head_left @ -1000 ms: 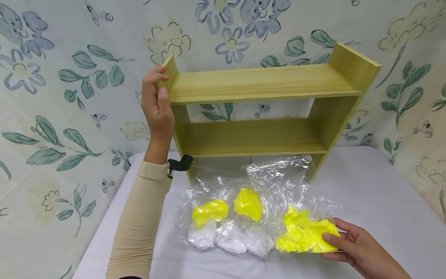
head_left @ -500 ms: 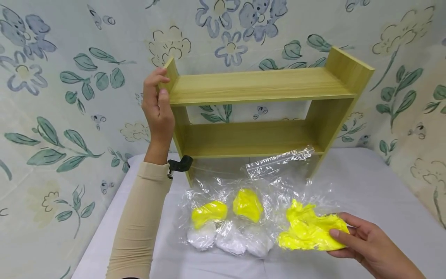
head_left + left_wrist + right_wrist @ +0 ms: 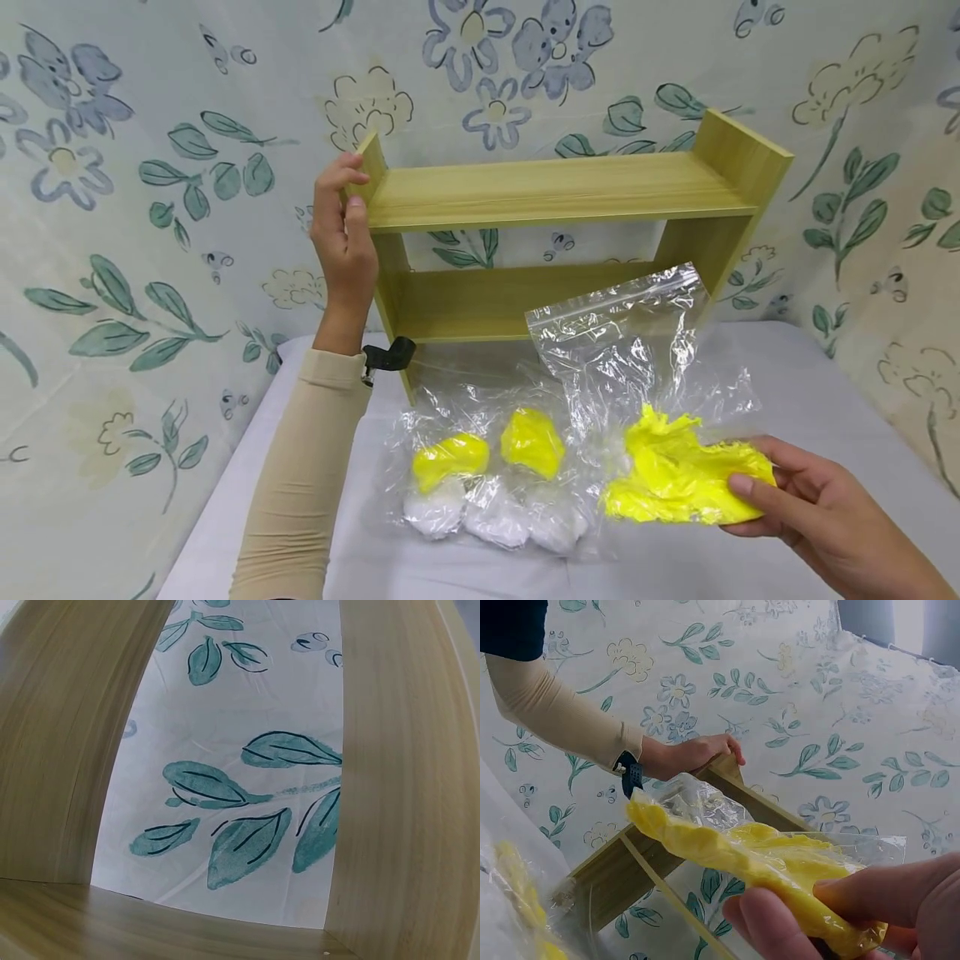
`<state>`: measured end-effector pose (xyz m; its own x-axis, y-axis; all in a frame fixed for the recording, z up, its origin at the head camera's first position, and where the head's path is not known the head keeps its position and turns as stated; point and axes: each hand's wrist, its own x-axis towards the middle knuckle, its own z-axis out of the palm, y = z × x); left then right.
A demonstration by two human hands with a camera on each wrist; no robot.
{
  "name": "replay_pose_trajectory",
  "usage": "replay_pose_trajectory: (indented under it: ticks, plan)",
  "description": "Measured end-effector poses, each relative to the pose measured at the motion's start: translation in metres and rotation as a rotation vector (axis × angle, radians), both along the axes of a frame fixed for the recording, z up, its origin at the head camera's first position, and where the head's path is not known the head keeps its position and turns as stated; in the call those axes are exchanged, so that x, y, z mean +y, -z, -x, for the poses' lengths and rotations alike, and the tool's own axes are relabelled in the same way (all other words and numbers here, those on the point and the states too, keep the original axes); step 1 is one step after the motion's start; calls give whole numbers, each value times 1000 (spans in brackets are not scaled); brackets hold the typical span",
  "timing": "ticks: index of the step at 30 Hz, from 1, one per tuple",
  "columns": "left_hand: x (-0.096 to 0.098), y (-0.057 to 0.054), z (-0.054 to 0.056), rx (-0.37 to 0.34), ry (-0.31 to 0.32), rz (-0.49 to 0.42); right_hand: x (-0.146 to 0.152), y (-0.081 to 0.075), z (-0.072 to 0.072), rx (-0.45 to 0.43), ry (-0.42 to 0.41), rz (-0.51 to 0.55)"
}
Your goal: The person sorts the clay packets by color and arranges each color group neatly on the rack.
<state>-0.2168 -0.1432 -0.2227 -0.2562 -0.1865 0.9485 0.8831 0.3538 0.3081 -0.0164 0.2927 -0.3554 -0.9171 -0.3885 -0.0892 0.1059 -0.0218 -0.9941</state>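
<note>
My left hand (image 3: pixel 345 242) grips the upper left side panel of a two-tier wooden shelf (image 3: pixel 555 196), with fingertips at the panel's edge. The left wrist view looks through the gap between shelf boards (image 3: pixel 405 780); the hand itself is hidden there. On the right, my right hand (image 3: pixel 813 504) pinches a clear zip bag (image 3: pixel 615 308) by its end, thumb on top. A flattened, ragged, bright yellow putty-like mass (image 3: pixel 682 475) fills that end. In the right wrist view the yellow mass (image 3: pixel 772 874) lies between thumb and fingers.
In front of the shelf, clear plastic packaging (image 3: pixel 592 542) holds two yellow lumps (image 3: pixel 532 442) and several white lumps (image 3: pixel 497 512). Everything stands on a white cloth surface (image 3: pixel 810 375). A floral fabric backdrop (image 3: pixel 225 67) hangs right behind the shelf.
My right hand has moved right and slightly up with the zip bag, whose zip edge has risen in front of the lower shelf. The left hand keeps its place on the panel.
</note>
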Motion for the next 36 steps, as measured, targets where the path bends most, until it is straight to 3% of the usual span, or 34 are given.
replay_pose_trajectory:
  ticks: [10,16,21,24,36]
  plan:
    - [0,1,-3,-41,-2,-11,-2,-24,-1,162,25,-35]
    - [-1,2,-3,-36,-12,-11,-5,-39,0,218,117,-145]
    - [1,0,-2,-21,-5,-6,-4,-49,7,382,76,-16]
    - [2,0,-2,-12,-9,1,-5,-57,14,434,65,57]
    - [1,1,-2,-11,0,-5,-16,-92,44,448,179,157]
